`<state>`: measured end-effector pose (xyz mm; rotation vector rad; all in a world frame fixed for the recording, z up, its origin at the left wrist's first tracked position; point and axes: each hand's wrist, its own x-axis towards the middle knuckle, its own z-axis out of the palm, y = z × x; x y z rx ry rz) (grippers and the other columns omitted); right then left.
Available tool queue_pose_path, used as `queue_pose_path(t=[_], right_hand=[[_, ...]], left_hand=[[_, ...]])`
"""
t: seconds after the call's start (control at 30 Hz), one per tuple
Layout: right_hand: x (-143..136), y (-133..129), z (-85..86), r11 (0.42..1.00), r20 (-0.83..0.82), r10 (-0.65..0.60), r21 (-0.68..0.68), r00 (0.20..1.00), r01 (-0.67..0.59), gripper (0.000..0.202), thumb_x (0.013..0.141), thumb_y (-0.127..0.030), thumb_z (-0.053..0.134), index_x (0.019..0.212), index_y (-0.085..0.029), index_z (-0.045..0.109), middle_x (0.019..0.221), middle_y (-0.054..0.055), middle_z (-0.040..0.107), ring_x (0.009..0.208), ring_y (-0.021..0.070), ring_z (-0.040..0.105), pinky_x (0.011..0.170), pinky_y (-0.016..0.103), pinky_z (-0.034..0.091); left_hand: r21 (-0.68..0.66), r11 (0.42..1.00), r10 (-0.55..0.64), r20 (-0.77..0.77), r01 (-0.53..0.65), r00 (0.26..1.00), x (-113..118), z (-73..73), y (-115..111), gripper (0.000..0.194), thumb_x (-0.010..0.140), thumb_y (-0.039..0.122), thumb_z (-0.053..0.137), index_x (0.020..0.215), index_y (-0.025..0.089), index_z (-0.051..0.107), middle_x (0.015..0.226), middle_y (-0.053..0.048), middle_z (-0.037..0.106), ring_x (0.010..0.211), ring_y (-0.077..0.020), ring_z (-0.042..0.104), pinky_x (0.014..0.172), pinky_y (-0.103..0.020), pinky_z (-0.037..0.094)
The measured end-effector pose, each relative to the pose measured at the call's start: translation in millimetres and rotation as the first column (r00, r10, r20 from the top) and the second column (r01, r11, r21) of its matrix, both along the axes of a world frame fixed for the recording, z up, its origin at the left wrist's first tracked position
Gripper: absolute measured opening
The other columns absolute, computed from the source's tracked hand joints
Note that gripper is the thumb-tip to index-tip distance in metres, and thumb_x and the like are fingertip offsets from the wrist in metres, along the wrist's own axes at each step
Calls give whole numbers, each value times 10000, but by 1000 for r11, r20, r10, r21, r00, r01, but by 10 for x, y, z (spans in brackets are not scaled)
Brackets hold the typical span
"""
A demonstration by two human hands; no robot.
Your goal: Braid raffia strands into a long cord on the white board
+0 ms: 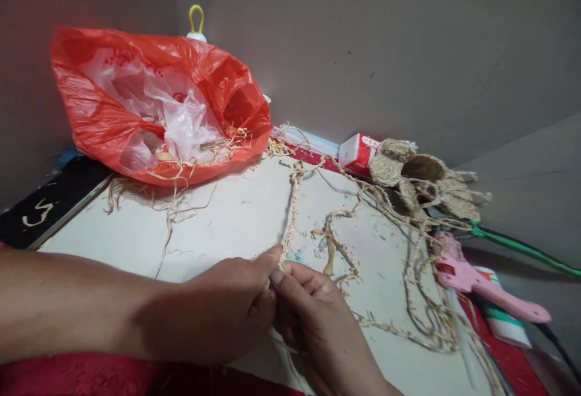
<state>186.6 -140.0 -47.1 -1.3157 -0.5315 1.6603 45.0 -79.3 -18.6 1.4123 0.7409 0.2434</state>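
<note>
My left hand and my right hand meet near the front middle of the white board. Both pinch a braided straw cord, which runs from my fingertips away toward the back of the board. Loose strands hang below my hands. More of the same cord lies in winding loops on the right half of the board. A red plastic bag, lined with a white bag, gapes open at the back left with straw strands at its mouth.
A pink glue gun and a white-green tube lie at the right edge. Woven straw pieces sit beside a red-white box. A black flat object lies at left. A grey wall stands behind.
</note>
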Motion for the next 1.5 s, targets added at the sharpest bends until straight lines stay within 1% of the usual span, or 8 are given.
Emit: queue_pose_path(t=[0.13,0.23,0.4,0.77,1.0,1.23,1.4,1.5], right_hand=[[32,29,-7,999,41,7,39,999,-8,369,821,-420,675,617,-174,490,440,-103,308,395,41,180,384,195,113],[42,47,-2,998,71,47,47,996,-50,322,827,-440,665,702,-166,549,443,-107,306,409,47,171,390,204,99],[66,59,15,991,83,121,50,989,-125,326,855,-426,635,684,-166,537,459,-99,322,413,48,182,398,210,109],[141,60,-18,978,91,207,1,974,-208,238,853,-383,614,753,-169,587,445,-112,293,393,48,166,383,187,102],[172,84,-1,969,102,245,5,964,-247,295,866,-435,596,742,-168,589,436,-103,314,389,49,187,377,194,103],[176,94,7,971,97,238,-1,966,-239,255,870,-390,593,739,-170,590,428,-111,301,373,38,177,368,172,113],[179,100,27,975,74,219,16,973,-221,264,859,-400,609,742,-163,604,431,-109,322,372,33,180,362,156,135],[181,95,38,976,62,214,30,975,-216,267,851,-400,622,734,-159,613,423,-112,312,371,33,178,358,153,142]], left_hand=[[219,966,-91,-199,135,976,-60,74,260,239,866,331,439,777,177,599,628,22,506,587,-120,416,551,-237,312],[457,890,79,-141,-6,987,-42,64,416,231,850,299,446,878,165,633,775,-10,588,727,-143,504,653,-236,361],[24,990,-138,-50,139,989,-3,-125,389,204,868,295,395,868,173,559,676,33,492,610,-109,445,583,-225,353],[244,938,-204,-184,246,962,-22,-30,384,210,836,204,394,701,176,552,583,60,459,521,-73,383,509,-182,315],[-58,987,-145,74,149,987,29,-102,460,229,751,165,407,621,137,593,606,10,586,590,-87,500,616,-200,394],[-304,942,-84,200,144,976,65,-218,481,142,723,161,544,592,120,584,605,-18,628,556,-79,526,560,-192,400],[-431,890,-97,142,150,985,30,-184,504,153,724,241,640,646,135,561,437,55,501,311,-35,233,307,-184,162],[-464,869,-107,157,169,982,16,-162,530,183,716,267,672,665,139,551,471,52,509,317,-31,223,293,-177,149]])
